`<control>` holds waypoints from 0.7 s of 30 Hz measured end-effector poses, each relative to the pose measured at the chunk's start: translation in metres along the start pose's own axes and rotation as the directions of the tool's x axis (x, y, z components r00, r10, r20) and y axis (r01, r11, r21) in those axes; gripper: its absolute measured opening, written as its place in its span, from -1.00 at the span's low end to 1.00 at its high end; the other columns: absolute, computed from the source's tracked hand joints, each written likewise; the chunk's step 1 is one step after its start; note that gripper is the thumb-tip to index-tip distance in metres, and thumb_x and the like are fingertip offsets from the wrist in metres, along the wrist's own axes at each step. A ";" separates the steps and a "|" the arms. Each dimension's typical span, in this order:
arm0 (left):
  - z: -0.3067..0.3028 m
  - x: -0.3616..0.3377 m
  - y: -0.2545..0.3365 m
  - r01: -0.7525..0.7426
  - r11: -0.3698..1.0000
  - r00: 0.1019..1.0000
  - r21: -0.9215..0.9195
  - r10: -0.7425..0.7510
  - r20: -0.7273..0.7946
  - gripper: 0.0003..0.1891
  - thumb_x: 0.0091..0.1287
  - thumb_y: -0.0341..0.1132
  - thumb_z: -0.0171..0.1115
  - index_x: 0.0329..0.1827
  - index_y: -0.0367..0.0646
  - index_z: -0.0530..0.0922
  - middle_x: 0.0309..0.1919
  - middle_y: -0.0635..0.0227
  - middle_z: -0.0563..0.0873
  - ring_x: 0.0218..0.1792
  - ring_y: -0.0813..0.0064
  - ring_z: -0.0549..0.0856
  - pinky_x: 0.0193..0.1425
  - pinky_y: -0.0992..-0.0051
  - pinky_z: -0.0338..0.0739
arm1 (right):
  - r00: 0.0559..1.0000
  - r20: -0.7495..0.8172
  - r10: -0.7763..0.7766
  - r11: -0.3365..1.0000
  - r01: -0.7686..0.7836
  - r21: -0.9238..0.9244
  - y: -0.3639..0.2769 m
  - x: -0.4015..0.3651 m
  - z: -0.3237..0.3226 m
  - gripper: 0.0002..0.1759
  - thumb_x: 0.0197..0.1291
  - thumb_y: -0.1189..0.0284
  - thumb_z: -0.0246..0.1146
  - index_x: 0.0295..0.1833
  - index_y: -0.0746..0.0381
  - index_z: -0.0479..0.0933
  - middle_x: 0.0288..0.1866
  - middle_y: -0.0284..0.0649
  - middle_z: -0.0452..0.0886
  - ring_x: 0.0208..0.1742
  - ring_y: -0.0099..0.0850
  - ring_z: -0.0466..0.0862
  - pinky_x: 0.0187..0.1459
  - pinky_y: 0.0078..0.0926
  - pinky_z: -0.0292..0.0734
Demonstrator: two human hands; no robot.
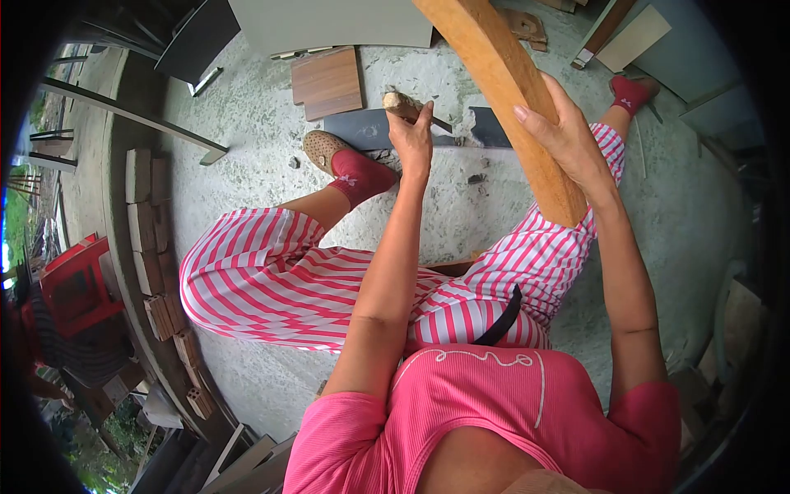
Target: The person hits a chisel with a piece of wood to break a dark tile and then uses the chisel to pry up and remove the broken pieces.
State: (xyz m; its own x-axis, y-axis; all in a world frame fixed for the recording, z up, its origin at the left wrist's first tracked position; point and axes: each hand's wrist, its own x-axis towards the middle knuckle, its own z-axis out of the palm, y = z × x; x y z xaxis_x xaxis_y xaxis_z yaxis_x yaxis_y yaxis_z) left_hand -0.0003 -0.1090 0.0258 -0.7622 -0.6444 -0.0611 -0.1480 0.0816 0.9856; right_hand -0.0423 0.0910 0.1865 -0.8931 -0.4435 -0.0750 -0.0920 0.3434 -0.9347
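My left hand (411, 142) is closed around a wooden-handled tool (401, 104), whose rounded pale end sticks out past my fingers. A thin dark part shows on the other side of the hand, but I cannot make out the tool's head or blade. With my right hand (564, 136) I grip a long, curved, orange-brown piece of wood (502, 74), thumb on its upper face and fingers round the far edge. The wood slants from the top of the view down to above my right thigh. Below my left hand, a dark grey board (354, 130) lies on the floor.
A brown wood-grain panel (327, 82) lies beyond my left foot (354, 173). Small dark chips (477, 178) are scattered on the concrete floor (247, 148). Several bricks (144, 226) line the left edge, near a red plastic chair (78, 284). A metal bar (148, 119) extends from the left.
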 end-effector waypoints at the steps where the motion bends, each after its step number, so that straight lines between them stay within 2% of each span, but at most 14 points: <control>1: 0.000 -0.002 0.001 0.006 0.999 1.000 0.032 -0.006 -0.009 -0.57 0.16 -0.30 0.38 -0.03 -0.32 0.39 -0.31 0.17 0.65 -0.29 0.40 0.62 -0.14 0.42 0.51 | 1.000 -0.002 0.000 1.000 0.000 -0.001 0.001 -0.002 0.000 -0.20 0.13 0.01 0.25 0.32 0.36 0.26 0.06 0.03 0.55 0.07 -0.28 0.58 0.11 -0.39 0.45; 3: 0.003 -0.003 0.000 0.013 0.998 1.000 0.062 -0.012 -0.016 -0.59 0.18 -0.32 0.37 -0.04 -0.33 0.38 -0.30 0.21 0.64 -0.28 0.46 0.61 -0.16 0.47 0.51 | 1.000 -0.013 0.018 1.000 -0.018 -0.019 0.003 -0.005 0.000 -0.18 0.13 0.00 0.25 0.32 0.37 0.25 0.06 0.05 0.55 0.08 -0.27 0.58 0.11 -0.38 0.44; 5: 0.007 -0.005 -0.008 -0.026 0.999 0.998 0.036 0.028 -0.056 -0.53 0.13 -0.26 0.41 -0.04 -0.32 0.39 -0.34 0.08 0.66 -0.32 0.27 0.63 -0.14 0.34 0.51 | 1.000 -0.015 0.027 0.999 -0.027 -0.027 0.004 -0.007 -0.001 -0.17 0.12 -0.01 0.25 0.32 0.36 0.25 0.06 0.06 0.55 0.08 -0.26 0.58 0.12 -0.37 0.44; 16: 0.014 -0.017 -0.002 -0.033 0.996 0.998 0.083 0.037 -0.041 -0.57 0.13 -0.31 0.40 -0.06 -0.30 0.39 -0.36 0.10 0.63 -0.35 0.27 0.60 -0.18 0.36 0.50 | 0.999 -0.019 0.051 0.997 -0.052 -0.048 0.002 -0.009 0.004 -0.12 0.09 -0.05 0.26 0.32 0.38 0.24 0.07 0.11 0.54 0.09 -0.21 0.58 0.12 -0.35 0.45; 19: 0.017 -0.019 -0.004 -0.062 0.994 0.996 0.089 0.067 -0.057 -0.59 0.13 -0.33 0.40 -0.09 -0.29 0.38 -0.37 0.12 0.61 -0.36 0.27 0.58 -0.18 0.37 0.49 | 0.999 -0.049 0.017 0.996 -0.021 -0.084 0.001 -0.005 0.004 -0.14 0.10 -0.04 0.26 0.32 0.36 0.25 0.07 0.09 0.55 0.08 -0.21 0.59 0.12 -0.35 0.45; 21: 0.018 -0.020 -0.005 -0.064 0.993 0.995 0.097 0.070 -0.067 -0.60 0.13 -0.33 0.40 -0.11 -0.28 0.38 -0.37 0.13 0.60 -0.37 0.28 0.56 -0.19 0.36 0.48 | 0.997 -0.024 -0.079 0.994 0.077 -0.080 -0.013 0.000 0.001 -0.17 0.10 -0.02 0.27 0.32 0.33 0.26 0.05 0.04 0.57 0.07 -0.25 0.60 0.10 -0.36 0.47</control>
State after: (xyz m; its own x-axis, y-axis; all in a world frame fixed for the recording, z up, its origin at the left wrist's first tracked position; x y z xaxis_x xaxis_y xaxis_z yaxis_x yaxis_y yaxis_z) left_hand 0.0039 -0.0828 0.0193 -0.7268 -0.6865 0.0192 -0.1597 0.1961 0.9675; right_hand -0.0406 0.0853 0.1979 -0.8936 -0.4488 0.0072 -0.1948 0.3732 -0.9071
